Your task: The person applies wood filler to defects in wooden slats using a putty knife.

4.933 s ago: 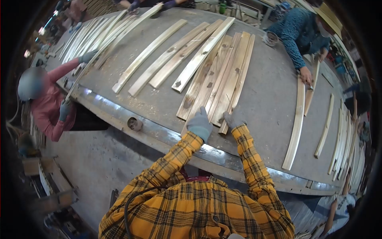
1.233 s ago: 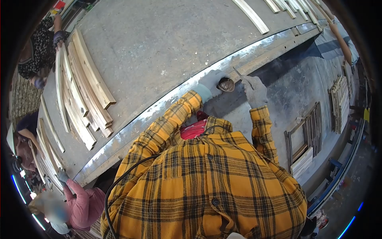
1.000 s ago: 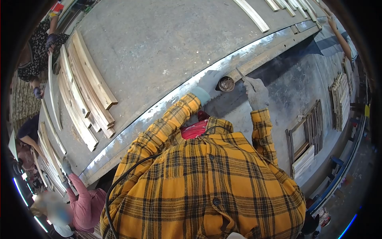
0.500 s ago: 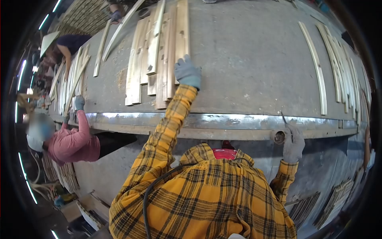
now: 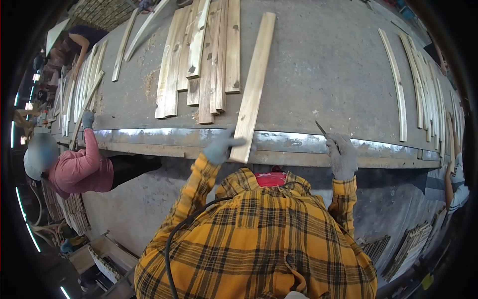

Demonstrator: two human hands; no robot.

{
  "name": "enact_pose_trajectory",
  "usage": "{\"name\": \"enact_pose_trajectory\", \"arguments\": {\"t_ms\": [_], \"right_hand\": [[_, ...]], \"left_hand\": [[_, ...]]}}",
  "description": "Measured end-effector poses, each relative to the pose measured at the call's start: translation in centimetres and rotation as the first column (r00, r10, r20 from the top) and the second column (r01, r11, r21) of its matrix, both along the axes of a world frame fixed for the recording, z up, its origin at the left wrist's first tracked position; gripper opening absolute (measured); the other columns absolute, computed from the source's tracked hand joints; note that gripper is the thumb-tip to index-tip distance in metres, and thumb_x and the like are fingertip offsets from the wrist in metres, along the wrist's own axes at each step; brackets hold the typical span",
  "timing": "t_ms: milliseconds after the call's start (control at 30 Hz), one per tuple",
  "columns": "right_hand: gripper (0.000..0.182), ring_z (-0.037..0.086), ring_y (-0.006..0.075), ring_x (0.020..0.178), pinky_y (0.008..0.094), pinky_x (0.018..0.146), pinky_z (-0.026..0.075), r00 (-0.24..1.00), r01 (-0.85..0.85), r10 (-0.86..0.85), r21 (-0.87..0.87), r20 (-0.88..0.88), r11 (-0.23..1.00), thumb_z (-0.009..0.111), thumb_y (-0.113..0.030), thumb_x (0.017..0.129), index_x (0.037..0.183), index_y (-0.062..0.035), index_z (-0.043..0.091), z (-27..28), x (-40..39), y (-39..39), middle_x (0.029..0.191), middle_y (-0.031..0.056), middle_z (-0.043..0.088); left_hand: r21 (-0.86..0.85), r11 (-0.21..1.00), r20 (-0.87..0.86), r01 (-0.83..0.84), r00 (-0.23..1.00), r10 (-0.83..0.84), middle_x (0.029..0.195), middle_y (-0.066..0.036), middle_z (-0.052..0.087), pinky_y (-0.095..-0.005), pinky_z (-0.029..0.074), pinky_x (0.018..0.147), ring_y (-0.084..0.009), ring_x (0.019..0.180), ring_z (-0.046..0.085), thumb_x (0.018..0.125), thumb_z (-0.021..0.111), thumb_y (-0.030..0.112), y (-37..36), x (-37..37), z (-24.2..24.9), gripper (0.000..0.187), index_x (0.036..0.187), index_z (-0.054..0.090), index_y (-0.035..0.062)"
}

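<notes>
My left hand, in a grey glove, grips the near end of a pale wooden board. The board slants away from me across the table, its near end over the metal-edged front. My right hand, also gloved, is closed around a thin, dark, pointed blade-like tool whose tip points up and left. The handle is hidden in the fingers. Left of the held board lies a group of wooden boards side by side, some on top of others, a few with dark knots.
The grey table has a shiny metal strip along its front edge. More boards lie at the right. A co-worker in a pink top handles boards at the left; another person bends over the far left side.
My left hand has drawn a board from the right side of the group toward me. My right hand has moved left with the tool; the round cup-like thing beside it no longer shows.
</notes>
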State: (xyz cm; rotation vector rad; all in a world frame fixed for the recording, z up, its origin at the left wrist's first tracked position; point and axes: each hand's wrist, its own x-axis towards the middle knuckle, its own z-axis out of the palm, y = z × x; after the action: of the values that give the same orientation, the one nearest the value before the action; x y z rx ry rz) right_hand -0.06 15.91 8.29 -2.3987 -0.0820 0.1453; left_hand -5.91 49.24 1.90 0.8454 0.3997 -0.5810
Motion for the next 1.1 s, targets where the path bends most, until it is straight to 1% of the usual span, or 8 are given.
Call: {"name": "enact_pose_trajectory", "arguments": {"t_ms": [300,400,667,733,800,867,967,1100], "right_hand": [[0.016,0.060,0.0222,0.070,0.0311,0.062,0.047,0.997,0.042,-0.042,-0.002,0.061,0.999,0.063,-0.012,0.081,0.096,-0.0080,0.067,0.1,0.2,0.1,0.080,0.0108,0.060],[0.016,0.060,0.0214,0.070,0.0305,0.062,0.046,0.995,0.088,-0.087,-0.005,0.044,0.996,0.063,-0.011,0.080,0.095,-0.0074,0.067,1.1,-0.4,-0.4,0.081,0.0093,0.061],[0.016,0.059,0.0205,0.069,0.0312,0.063,0.046,0.993,0.078,-0.068,-0.103,0.098,0.992,0.064,-0.013,0.080,0.094,-0.0061,0.068,-0.2,-1.7,-1.5,0.077,0.0084,0.061],[0.017,0.059,0.0190,0.070,0.0315,0.064,0.046,0.994,0.084,-0.076,-0.113,0.072,0.990,0.065,-0.015,0.080,0.094,-0.0063,0.068,-0.6,-1.3,-0.6,0.076,0.0076,0.062],[0.020,0.057,0.0123,0.065,0.0269,0.059,0.046,0.920,0.223,-0.178,0.094,-0.350,0.970,0.065,-0.020,0.083,0.097,-0.0070,0.067,-0.6,-0.3,1.5,0.074,0.0039,0.062],[0.024,0.053,0.0066,0.059,0.0212,0.051,0.043,0.771,0.480,0.061,0.641,-0.634,0.599,0.062,-0.027,0.086,0.102,-0.0085,0.065,-7.2,0.5,1.5,0.073,0.0009,0.061],[0.020,0.051,0.0055,0.052,0.0178,0.044,0.040,0.799,0.365,-0.057,0.407,-0.598,0.837,0.061,-0.021,0.087,0.104,-0.0105,0.064,-6.1,0.3,4.9,0.072,0.0001,0.059],[0.020,0.049,0.0065,0.050,0.0198,0.043,0.041,0.844,0.351,-0.074,0.443,-0.532,0.825,0.063,-0.018,0.087,0.105,-0.0103,0.064,-6.0,0.1,5.1,0.073,0.0008,0.060]], "left_hand": [[-0.443,0.896,-0.252,0.000,0.960,-0.124,0.079,-0.008,0.055,-0.0259,0.052,0.045,-0.0127,0.057,0.057,0.096,0.042,0.034,-4.2,-0.1,-0.6,0.050,0.134,0.033,0.0019],[-0.817,0.576,-0.096,0.023,0.980,-0.176,0.086,-0.009,0.054,-0.0223,0.037,0.037,-0.0107,0.048,0.048,0.095,0.038,0.045,-5.5,2.2,-6.0,0.055,0.129,0.039,0.0021],[-0.694,0.719,-0.165,-0.039,0.981,-0.106,0.100,-0.018,0.058,-0.0326,0.052,0.065,-0.0240,0.075,0.060,0.089,0.052,0.041,-4.9,2.7,-1.2,0.058,0.125,0.041,-0.0038],[-0.388,0.911,-0.007,0.139,0.988,-0.154,0.096,-0.017,0.059,-0.0327,0.052,0.066,-0.0235,0.076,0.061,0.087,0.055,0.029,-5.2,2.4,-1.1,0.053,0.124,0.041,-0.0065],[-0.428,0.897,-0.054,0.114,0.987,-0.151,0.097,-0.017,0.057,-0.0338,0.051,0.066,-0.0228,0.076,0.060,0.087,0.054,0.019,-5.3,2.1,-1.7,0.047,0.124,0.038,-0.0066],[-0.457,0.883,-0.098,0.110,0.980,-0.173,0.094,-0.016,0.058,-0.0329,0.051,0.065,-0.0228,0.074,0.060,0.086,0.055,0.016,-5.9,2.0,-1.1,0.045,0.123,0.039,-0.0052],[-0.469,0.876,-0.096,0.110,0.980,-0.174,0.092,-0.016,0.058,-0.0329,0.051,0.064,-0.0235,0.072,0.060,0.086,0.055,0.012,-6.7,1.5,-1.4,0.041,0.120,0.041,-0.0037],[-0.316,0.937,-0.107,0.151,0.975,-0.193,0.087,-0.015,0.059,-0.0327,0.051,0.061,-0.0232,0.068,0.061,0.083,0.058,0.011,-5.8,0.3,-0.9,0.040,0.117,0.043,-0.0053]]}}
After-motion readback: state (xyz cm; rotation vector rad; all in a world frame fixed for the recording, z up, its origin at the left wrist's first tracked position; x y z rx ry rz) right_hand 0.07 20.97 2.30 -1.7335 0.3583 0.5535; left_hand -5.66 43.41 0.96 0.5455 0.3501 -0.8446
